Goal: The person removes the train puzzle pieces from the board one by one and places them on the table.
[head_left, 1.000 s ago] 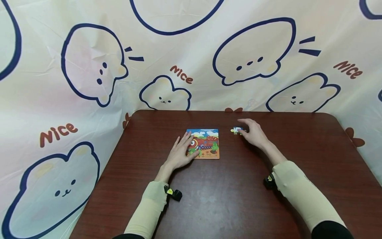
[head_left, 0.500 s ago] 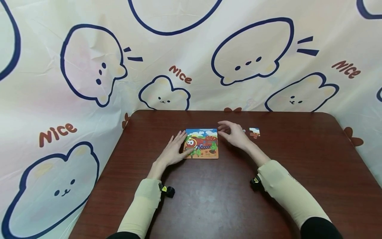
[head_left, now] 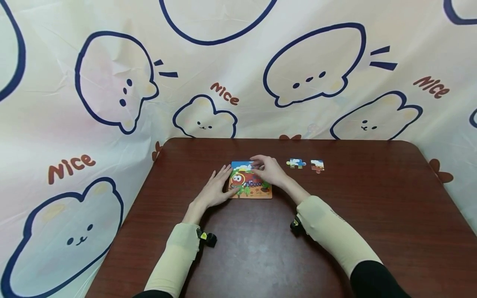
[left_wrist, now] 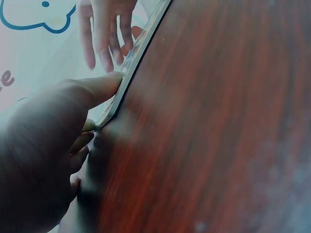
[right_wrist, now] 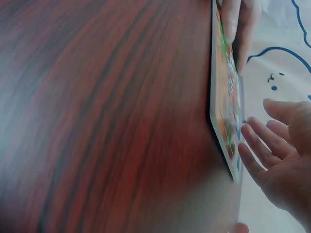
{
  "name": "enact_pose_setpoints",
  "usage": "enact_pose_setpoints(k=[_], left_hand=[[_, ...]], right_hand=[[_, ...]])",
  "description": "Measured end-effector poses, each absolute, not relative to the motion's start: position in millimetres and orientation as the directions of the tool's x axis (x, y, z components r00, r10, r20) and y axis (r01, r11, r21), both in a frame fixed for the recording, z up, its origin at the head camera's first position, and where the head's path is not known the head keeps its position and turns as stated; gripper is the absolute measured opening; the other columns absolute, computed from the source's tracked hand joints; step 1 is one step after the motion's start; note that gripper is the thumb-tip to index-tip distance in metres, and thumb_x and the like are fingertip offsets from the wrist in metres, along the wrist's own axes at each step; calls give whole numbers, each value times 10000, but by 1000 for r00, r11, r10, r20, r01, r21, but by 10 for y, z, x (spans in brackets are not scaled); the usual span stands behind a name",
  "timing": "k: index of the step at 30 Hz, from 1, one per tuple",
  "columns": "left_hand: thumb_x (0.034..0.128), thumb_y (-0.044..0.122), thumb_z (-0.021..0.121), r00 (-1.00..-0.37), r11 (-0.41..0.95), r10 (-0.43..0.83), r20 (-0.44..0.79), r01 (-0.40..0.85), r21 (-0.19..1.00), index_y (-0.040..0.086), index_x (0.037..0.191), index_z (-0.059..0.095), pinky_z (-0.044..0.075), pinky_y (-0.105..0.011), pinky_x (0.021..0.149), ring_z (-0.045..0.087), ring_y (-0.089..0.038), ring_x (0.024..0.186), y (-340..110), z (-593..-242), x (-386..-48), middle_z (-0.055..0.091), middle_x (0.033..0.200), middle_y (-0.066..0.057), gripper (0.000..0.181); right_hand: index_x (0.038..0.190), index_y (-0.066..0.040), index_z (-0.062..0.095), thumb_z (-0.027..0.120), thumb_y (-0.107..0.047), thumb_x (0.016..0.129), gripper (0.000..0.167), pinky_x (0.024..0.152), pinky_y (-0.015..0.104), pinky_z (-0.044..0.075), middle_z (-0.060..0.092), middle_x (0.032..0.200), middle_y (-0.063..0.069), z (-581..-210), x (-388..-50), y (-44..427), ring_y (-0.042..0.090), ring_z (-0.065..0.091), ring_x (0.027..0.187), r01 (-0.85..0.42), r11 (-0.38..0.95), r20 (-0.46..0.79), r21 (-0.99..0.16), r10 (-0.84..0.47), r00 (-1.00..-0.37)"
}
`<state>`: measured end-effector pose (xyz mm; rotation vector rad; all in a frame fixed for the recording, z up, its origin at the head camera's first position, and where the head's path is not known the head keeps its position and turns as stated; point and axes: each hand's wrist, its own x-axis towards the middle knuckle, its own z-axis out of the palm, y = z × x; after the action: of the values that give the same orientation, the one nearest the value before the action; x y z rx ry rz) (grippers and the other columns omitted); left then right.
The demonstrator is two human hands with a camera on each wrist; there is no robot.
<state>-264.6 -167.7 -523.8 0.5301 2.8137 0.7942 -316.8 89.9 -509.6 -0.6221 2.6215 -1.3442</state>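
Observation:
A square picture puzzle in a thin board (head_left: 257, 193), with a train scene, lies flat on the table. My left hand (head_left: 211, 192) rests at its left side, thumb on the picture and fingers along the left edge. In the left wrist view the thumb of that left hand (left_wrist: 58, 109) presses on the board's top. My right hand (head_left: 271, 171) hovers over the upper right of the picture with fingers loosely bent. Nothing shows between the fingers of the right hand (right_wrist: 284, 160) in the right wrist view. Part of the picture is hidden under it.
Two loose jigsaw pieces lie right of the board: a blue and white one (head_left: 296, 163), and a blue, white and brown one (head_left: 317, 166). The dark wooden table (head_left: 261, 248) extends around them. A patterned cloth (head_left: 149, 91) hangs behind.
My right hand has moved left from the loose pieces to over the board, uncovering both pieces. My left hand has slid slightly left, the board shifting slightly left too.

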Motion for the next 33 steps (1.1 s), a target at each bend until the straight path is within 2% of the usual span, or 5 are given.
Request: enact_pose_setpoints(k=[9, 17, 27, 33], left_hand=[[1049, 577, 680, -912, 758, 409, -33, 319, 569, 45, 1739, 297, 51, -614, 1415, 155, -348, 1741, -1699, -5318, -2676, 247, 1837, -156, 952], [1060, 535, 684, -917, 795, 391, -73, 297, 529, 72, 1749, 278, 48, -597, 1421, 144, -309, 1747, -1682, -5276, -2641, 228, 1849, -101, 924], [1044, 548, 695, -916, 774, 397, -53, 304, 555, 43, 1735, 304, 57, -629, 1411, 162, -354, 1739, -1687, -5282, -2654, 239, 1840, -142, 941], [1064, 541, 678, -917, 790, 395, -65, 302, 534, 66, 1743, 291, 47, -603, 1419, 148, -319, 1745, -1685, -5275, -2653, 234, 1845, -118, 915]], right_hand=[[1441, 18, 677, 711, -114, 1076, 390, 1102, 525, 599, 796, 1285, 194, -5216, -3207, 725, 355, 751, 1236, -237, 498, 39, -834, -374, -926], [1375, -3, 738, 746, -129, 1056, 344, 1098, 531, 588, 826, 1195, 179, -5305, -3198, 688, 353, 753, 1201, -164, 449, 9, -878, -327, -945], [1452, 2, 693, 781, -75, 1014, 454, 1106, 491, 566, 803, 1198, 189, -5272, -3232, 622, 336, 722, 1171, -55, 390, -71, -919, -302, -951], [1476, 3, 677, 776, -72, 1013, 479, 1072, 468, 560, 794, 1199, 185, -5266, -3233, 594, 312, 693, 1149, -66, 415, -71, -907, -307, -949]])
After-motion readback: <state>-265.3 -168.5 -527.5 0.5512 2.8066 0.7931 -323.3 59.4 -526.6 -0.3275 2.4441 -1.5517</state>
